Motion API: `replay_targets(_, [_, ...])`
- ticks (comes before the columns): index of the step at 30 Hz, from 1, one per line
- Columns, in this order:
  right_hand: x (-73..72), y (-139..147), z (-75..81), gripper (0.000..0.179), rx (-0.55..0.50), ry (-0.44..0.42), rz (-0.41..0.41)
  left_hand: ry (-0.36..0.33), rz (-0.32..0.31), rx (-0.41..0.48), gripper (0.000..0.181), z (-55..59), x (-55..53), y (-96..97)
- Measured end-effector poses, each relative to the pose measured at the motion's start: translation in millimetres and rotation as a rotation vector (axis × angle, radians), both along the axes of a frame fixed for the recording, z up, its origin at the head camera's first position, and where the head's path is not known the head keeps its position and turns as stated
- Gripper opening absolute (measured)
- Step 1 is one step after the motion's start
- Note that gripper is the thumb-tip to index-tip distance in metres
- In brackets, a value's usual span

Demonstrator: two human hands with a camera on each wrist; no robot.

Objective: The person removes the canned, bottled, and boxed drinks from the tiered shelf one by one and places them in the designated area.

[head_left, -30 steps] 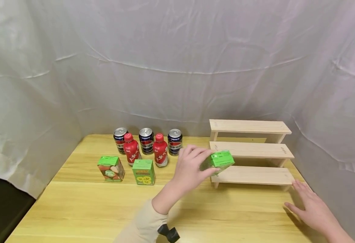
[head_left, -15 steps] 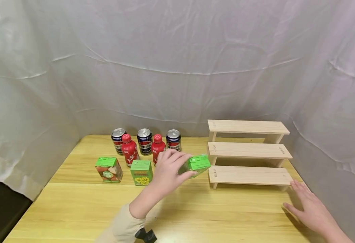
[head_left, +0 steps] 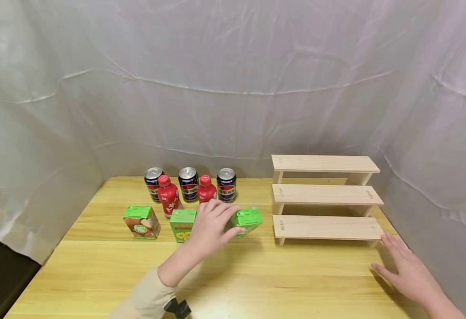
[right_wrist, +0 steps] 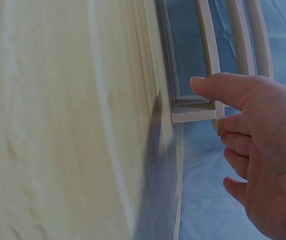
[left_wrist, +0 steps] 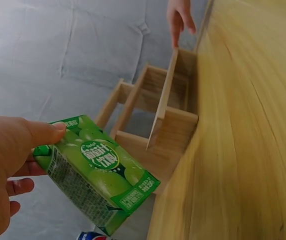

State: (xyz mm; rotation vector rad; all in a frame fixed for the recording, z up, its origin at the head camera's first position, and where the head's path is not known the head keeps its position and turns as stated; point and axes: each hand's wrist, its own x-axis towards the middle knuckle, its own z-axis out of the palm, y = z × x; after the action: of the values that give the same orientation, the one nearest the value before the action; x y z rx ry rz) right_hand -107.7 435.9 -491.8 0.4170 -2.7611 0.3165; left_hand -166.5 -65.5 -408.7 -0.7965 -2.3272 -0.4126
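My left hand [head_left: 210, 226] pinches a green juice box [head_left: 248, 217] near its top, thumb on one side and fingers on the other. In the left wrist view the juice box [left_wrist: 98, 165] shows green grapes on its front and is tilted. It is left of a three-step wooden display stand [head_left: 324, 228]. My right hand [head_left: 410, 270] reaches to the right end of the stand's lowest step, fingers extended and fingertips at its edge. In the right wrist view the thumb of the right hand [right_wrist: 268, 135] lies apart from the other fingers, beside the step's end.
Left of the left hand stand a yellow-flowered green drink box [head_left: 182, 226] and a red-and-green juice box [head_left: 142, 223]. Behind them are two red bottles [head_left: 169, 197] and three dark blue cola cans [head_left: 187, 184]. Grey cloth [head_left: 248, 124] surrounds the wooden table [head_left: 288, 279].
My left hand has carried the green juice box leftward, away from in front of the stand's lowest step, and lower toward the table. The right hand stays at the stand's end.
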Motion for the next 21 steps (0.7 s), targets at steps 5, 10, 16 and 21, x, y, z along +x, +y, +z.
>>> replay_targets(5, [-0.4,1,-1.3,0.086,-0.012,-0.007,-0.004,-0.03,0.003,-0.054,0.049,-2.5,-3.0,-3.0])
replay_targets(10, [-0.3,1,-1.4,0.086,-0.017,-0.015,-0.007,-0.053,0.015,-0.101,0.048,-8.3,-5.9,-4.0])
replay_targets(16, [-1.4,0,-0.7,0.086,-0.008,0.006,-0.006,-0.1,0.023,-0.116,0.048,-14.4,-8.5,-3.3])
replay_targets(21, [0.2,0,-0.1,0.086,-0.013,-0.02,-0.012,-0.13,0.03,-0.125,0.048,-18.8,-11.2,-4.9])
